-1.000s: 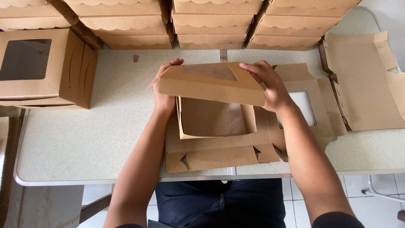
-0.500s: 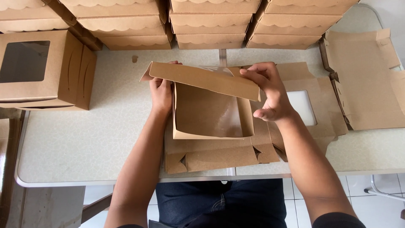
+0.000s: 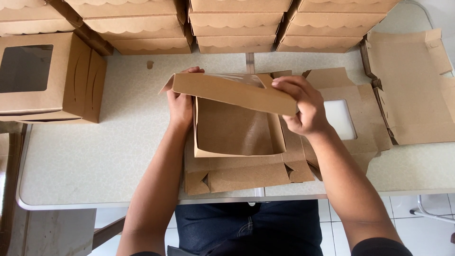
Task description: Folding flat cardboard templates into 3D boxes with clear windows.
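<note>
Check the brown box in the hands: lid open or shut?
Open. The lid is lifted by the left hand and right hand, exposing the box's empty inside.

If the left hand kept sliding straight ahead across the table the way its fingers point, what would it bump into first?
Probably the row of stacked brown boxes at the table's far edge. The left hand, gripping the box lid, points away from the person; only a tiny cardboard scrap lies slightly aside. Depth is uncertain.

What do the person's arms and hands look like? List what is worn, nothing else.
Both arms are bare from the wrists up to near the bottom edge of the picture. The left hand and the right hand wear no gloves, and no rings, watch or bands show. A dark sleeve edge shows on the right arm; dark jeans lie below.
</note>
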